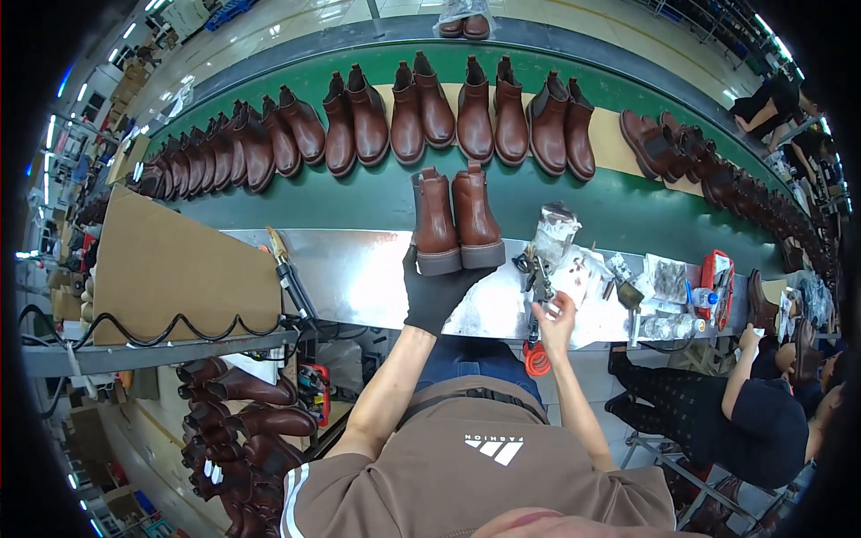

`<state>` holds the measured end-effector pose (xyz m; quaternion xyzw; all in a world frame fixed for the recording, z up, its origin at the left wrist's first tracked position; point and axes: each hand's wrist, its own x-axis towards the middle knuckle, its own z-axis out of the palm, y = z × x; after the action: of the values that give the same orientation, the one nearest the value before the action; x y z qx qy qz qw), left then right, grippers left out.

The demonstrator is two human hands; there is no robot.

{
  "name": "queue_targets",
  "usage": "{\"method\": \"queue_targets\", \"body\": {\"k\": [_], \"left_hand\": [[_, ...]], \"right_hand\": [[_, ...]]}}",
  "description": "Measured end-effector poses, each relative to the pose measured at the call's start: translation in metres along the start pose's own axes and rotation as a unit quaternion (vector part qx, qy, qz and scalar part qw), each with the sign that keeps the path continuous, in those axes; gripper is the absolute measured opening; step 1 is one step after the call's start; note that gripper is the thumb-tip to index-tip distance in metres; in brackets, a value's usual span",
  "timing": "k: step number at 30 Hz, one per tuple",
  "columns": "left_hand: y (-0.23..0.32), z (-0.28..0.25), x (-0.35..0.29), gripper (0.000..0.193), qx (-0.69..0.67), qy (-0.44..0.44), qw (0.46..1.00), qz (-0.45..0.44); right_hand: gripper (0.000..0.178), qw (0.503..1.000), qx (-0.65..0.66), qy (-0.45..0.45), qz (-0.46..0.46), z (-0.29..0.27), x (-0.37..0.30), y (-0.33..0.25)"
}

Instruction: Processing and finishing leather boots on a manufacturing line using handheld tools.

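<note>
My left hand [436, 294], in a black glove, is under and behind the thick soles of a pair of brown leather ankle boots [457, 220]. It holds both boots together, at the near edge of the green conveyor. Most of its fingers are hidden by the soles. My bare right hand [558, 321] is over the metal bench, fingers curled and thumb near the fingertips. Whatever it may pinch is too small to make out. Just beyond it lie small metal tools [538, 280] and a clear jar wrapped in stained white material [556, 229].
Pairs of brown boots [419, 108] line the green conveyor [323, 202]. A cardboard sheet [179, 269] and coiled black cable are at left. A brush, clear bottles [671, 326] and a red-edged tray [715, 278] lie at right. A co-worker [762, 421] sits at far right; more boots are stacked lower left.
</note>
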<state>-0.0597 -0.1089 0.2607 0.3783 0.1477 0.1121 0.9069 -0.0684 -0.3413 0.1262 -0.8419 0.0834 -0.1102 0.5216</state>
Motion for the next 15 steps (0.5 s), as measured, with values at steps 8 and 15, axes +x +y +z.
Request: {"method": "queue_targets", "body": {"k": [8,15], "left_hand": [[-0.003,-0.003,0.002,0.059,0.066,-0.084,0.994,0.012],[-0.008,-0.011,0.007,0.055,-0.27,-0.114,0.951,-0.101]], "right_hand": [[0.024,0.98,0.057,-0.175,0.072,0.034,0.036,0.025],[0.018,0.958,0.217,-0.183,0.051,-0.042,0.035,-0.117]]}}
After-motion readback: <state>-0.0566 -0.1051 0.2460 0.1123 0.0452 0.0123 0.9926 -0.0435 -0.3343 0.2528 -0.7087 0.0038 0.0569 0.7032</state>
